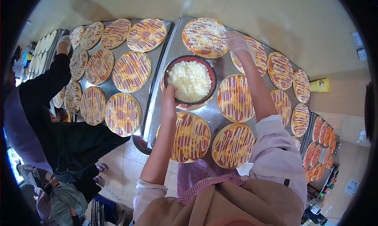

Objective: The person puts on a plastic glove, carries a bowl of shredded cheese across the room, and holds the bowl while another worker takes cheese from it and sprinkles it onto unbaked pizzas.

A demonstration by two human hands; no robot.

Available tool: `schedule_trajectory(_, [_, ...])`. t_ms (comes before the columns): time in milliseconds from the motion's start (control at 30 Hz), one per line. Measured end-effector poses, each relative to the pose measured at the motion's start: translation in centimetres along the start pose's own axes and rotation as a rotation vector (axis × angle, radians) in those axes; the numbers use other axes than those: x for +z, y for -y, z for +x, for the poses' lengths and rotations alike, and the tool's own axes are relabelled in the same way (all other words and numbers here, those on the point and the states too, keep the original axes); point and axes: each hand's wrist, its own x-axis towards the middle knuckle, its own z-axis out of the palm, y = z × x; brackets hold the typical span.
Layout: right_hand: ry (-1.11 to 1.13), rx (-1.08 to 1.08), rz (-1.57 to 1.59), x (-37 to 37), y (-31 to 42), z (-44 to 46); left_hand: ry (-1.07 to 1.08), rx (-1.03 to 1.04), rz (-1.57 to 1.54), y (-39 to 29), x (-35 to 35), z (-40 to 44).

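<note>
My left hand (170, 98) grips the near-left rim of a dark bowl (213, 70) with a reddish inside wall. White grated cheese (191, 78) fills the bowl, which is held above the metal table and partly hides a pizza. In a clear plastic glove, my right hand (238, 44) is at the right edge of the top pizza (202, 39), its fingers bunched; what is in them cannot be made out. White crumbs of cheese lie over that pizza's sauce stripes. Beside the hand, another striped pizza (256, 57) is partly covered by my forearm.
Several striped pizzas (236, 98) lie on my metal table (157, 121). A second table (151, 60) on the left carries more, where a co-worker's gloved hand (64, 40) reaches in. A yellow cup (321, 85) is at the right. Red-topped pizzas (315, 155) stand beyond, lower right.
</note>
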Motion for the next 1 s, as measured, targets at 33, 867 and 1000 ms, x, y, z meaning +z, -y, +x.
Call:
schedule_trajectory(33, [0.027,0.1,0.354,-1.4,0.7,-0.6,-0.002,0.014,0.013,0.0,-0.3,-0.2])
schedule_trajectory(867, [0.011,0.2,0.859,-10.1,8.9,-5.4,0.014,0.045,-0.032,-0.4,-3.3,-2.4])
schedule_trajectory(1000, [0.432,0.044,1.283,-17.7,13.9,-10.3,0.047,0.081,0.091,0.4,-4.6,-2.5])
